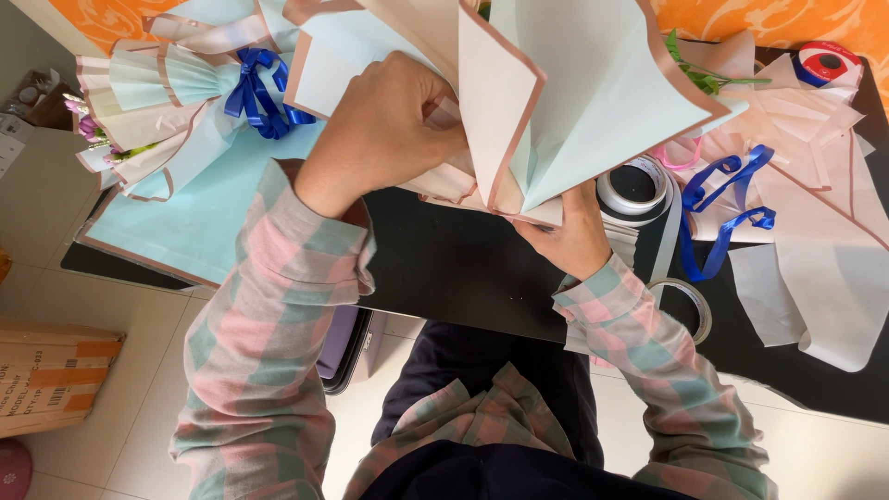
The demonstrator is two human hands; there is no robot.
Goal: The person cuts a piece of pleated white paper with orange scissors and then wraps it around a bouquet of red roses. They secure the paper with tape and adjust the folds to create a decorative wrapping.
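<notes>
Both hands (389, 130) clenched on wrapping paper (574, 93)

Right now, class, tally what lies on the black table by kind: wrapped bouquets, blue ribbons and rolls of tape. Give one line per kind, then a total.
Wrapped bouquets: 2, finished bouquet, bouquet in hand
Blue ribbons: 2, tied bow, loose ribbon
Rolls of tape: 3, white roll, clear roll, red dispenser roll
Total: 7

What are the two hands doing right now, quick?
Left hand: closed, gripping the gathered folds of the wrapping paper bouquet.
Right hand: closed around the bouquet's lower gathered end, supporting it from beneath, above the black table.
</notes>
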